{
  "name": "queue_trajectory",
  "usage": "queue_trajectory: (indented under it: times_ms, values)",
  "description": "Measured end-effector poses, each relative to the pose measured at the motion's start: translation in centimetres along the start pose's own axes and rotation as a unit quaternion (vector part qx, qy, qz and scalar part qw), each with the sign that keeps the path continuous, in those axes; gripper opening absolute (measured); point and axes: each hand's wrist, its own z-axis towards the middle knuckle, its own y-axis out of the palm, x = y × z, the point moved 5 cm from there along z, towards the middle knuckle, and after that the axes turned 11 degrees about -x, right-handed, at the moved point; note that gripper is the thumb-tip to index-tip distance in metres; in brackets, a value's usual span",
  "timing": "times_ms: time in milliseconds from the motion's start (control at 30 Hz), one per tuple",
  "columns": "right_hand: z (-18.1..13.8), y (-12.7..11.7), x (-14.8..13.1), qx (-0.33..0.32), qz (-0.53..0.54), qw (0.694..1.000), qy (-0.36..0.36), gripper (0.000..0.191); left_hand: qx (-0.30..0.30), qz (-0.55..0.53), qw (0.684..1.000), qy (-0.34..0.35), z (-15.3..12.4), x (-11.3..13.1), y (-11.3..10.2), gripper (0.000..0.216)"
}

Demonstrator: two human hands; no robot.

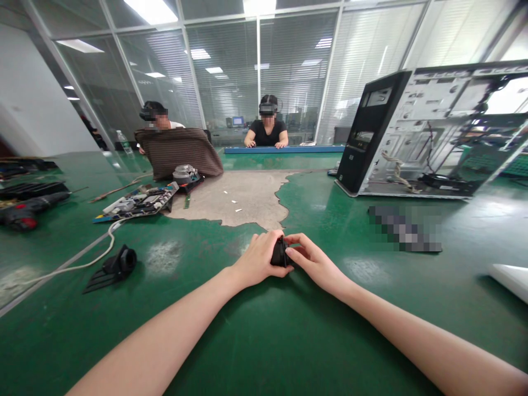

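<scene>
Both of my hands meet at the middle of the green table (pixel 264 341). My left hand (pixel 259 259) curls its fingers around a small black part (pixel 279 255), which I cannot identify. My right hand (pixel 310 260) grips the same part from the right, thumb and fingers pinched on it. Most of the part is hidden between the two hands. It sits just above or on the table surface, near the edge of a worn bare patch (pixel 243 198).
An open computer case (pixel 429 132) stands at the right. A circuit board (pixel 140 201), a black funnel-shaped part (pixel 117 265) and a white cable (pixel 70 267) lie at the left, with tools (pixel 28 209) at the far left. Two people sit across the table.
</scene>
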Motion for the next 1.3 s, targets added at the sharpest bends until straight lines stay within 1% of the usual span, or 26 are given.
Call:
queue_trajectory:
  times_ms: [67,133,267,367,467,533,667,833,1000,1100,1200,1300]
  values:
    - [-0.08,0.18,-0.14,-0.014,0.006,1.000,0.000,0.016,-0.001,-0.004,1.000,-0.004,-0.01,0.02,-0.04,0.057]
    - [-0.17,0.33,-0.51,-0.022,0.011,1.000,-0.019,0.014,-0.004,-0.006,1.000,-0.010,-0.01,0.01,-0.08,0.057]
    - [-0.18,0.17,-1.03,0.002,0.000,0.998,-0.055,0.008,-0.005,-0.016,1.000,-0.011,0.02,0.00,-0.14,0.056]
    - [-0.06,0.03,-0.68,0.014,0.004,0.999,-0.034,0.011,-0.005,-0.017,1.000,-0.015,0.06,-0.08,-0.08,0.058]
    - [-0.04,0.09,-0.32,0.007,0.007,1.000,0.005,0.017,-0.007,-0.015,1.000,-0.016,0.09,-0.14,0.03,0.058]
    - [-0.07,0.19,-0.37,-0.003,0.005,1.000,0.012,0.018,-0.009,-0.015,1.000,-0.016,0.10,-0.16,0.06,0.058]
    - [-0.07,0.27,-0.74,-0.014,0.009,1.000,-0.015,0.013,-0.008,-0.015,1.000,-0.017,0.11,-0.21,0.03,0.059]
    - [0.15,-0.01,-0.86,0.018,-0.021,0.998,-0.048,0.009,-0.007,-0.013,1.000,-0.011,0.14,-0.16,0.01,0.057]
    - [0.31,-0.04,-0.35,0.025,-0.012,1.000,-0.004,0.016,-0.009,-0.025,1.000,-0.011,0.12,-0.13,-0.06,0.058]
    - [0.18,0.11,-0.18,0.005,-0.009,1.000,0.017,0.018,-0.012,-0.030,0.999,-0.013,0.08,-0.12,-0.11,0.059]
    - [-0.04,0.30,-0.43,-0.011,-0.005,1.000,-0.003,0.016,-0.014,-0.034,0.999,-0.018,0.06,-0.15,-0.11,0.059]
    - [-0.16,0.21,-0.75,0.002,-0.018,0.999,-0.037,0.011,-0.011,-0.032,0.999,-0.017,0.05,-0.12,-0.12,0.060]
